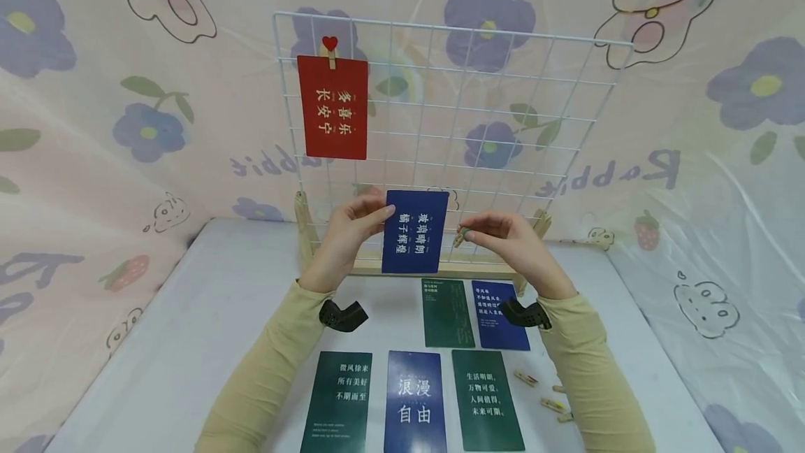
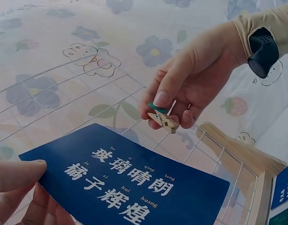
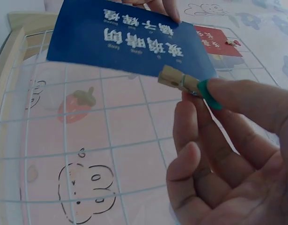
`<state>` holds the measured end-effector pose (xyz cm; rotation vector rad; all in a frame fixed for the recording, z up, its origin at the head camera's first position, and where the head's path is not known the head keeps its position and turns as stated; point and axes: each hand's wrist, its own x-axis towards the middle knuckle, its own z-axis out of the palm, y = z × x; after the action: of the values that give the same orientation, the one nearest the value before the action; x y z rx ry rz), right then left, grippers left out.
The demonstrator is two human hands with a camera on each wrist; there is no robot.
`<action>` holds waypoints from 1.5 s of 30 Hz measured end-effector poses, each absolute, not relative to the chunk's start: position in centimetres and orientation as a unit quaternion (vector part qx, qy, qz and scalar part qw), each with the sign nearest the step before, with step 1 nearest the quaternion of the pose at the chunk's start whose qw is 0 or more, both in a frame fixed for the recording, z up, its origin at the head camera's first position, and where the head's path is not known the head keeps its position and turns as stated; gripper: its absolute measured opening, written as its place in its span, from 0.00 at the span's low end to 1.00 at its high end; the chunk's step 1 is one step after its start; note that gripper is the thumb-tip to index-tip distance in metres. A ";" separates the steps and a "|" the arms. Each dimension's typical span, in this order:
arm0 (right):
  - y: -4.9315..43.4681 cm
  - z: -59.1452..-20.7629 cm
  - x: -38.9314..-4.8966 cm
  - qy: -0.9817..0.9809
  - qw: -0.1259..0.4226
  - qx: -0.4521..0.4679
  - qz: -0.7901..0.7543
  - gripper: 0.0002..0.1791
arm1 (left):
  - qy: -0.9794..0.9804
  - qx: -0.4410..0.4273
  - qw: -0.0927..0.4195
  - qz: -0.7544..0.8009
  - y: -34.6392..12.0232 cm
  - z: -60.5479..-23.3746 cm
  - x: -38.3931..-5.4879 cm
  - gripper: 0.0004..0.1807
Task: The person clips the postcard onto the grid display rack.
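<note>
My left hand [image 1: 352, 233] pinches a blue card [image 1: 415, 233] with white lettering by its left edge, thumb in front and fingers behind. The card is held up before the lower part of a white wire grid [image 1: 503, 117]. Just right of the card, my right hand [image 1: 509, 240] pinches a small wooden clothespin [image 3: 179, 80] with a green decoration, between thumb and fingers. In the right wrist view the clothespin's tip overlaps the card's edge. A red card [image 1: 333, 114] hangs at the grid's upper left from a clothespin with a red heart [image 1: 330, 44].
On the white table [image 1: 189, 327] lie several more cards, among them a green card [image 1: 448, 313] and a blue card [image 1: 415, 400]. Several loose clothespins [image 1: 553, 405] lie at the front right. Wooden feet [image 1: 304, 229] hold the grid before a patterned cloth.
</note>
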<state>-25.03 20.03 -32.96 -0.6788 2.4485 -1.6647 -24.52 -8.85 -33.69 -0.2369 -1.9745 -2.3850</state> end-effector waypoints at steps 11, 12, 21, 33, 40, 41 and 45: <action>19.6 -30.9 -25.5 0.791 0.024 -0.242 -0.562 0.18 | -0.647 -0.089 0.045 -0.756 -8.4 -32.1 -25.0 0.14; 19.6 -30.7 -25.5 0.789 0.022 -0.242 -0.564 0.17 | -0.648 -0.093 0.051 -0.754 -8.4 -31.8 -25.0 0.14; 18.8 -28.4 -25.9 0.769 -0.010 -0.260 -0.584 0.15 | -0.644 -0.110 0.084 -0.753 -8.7 -29.3 -25.1 0.12; 17.4 -25.0 -26.7 0.742 -0.051 -0.281 -0.607 0.16 | -0.612 -0.126 0.117 -0.772 -9.4 -26.0 -26.4 0.10; 16.8 -23.8 -27.3 0.731 -0.073 -0.298 -0.609 0.13 | -0.604 -0.116 0.130 -0.778 -9.8 -24.3 -27.3 0.10; 16.7 -23.7 -27.4 0.731 -0.076 -0.300 -0.609 0.13 | -0.604 -0.116 0.132 -0.778 -9.9 -24.2 -27.4 0.09; 16.4 -23.0 -27.7 0.733 -0.090 -0.301 -0.604 0.13 | -0.606 -0.121 0.141 -0.774 -10.0 -23.7 -27.7 0.09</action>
<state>-27.71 16.44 -23.03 -1.0045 2.4439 -2.0140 -27.72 -9.99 -23.69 -0.3481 -1.7490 -2.2332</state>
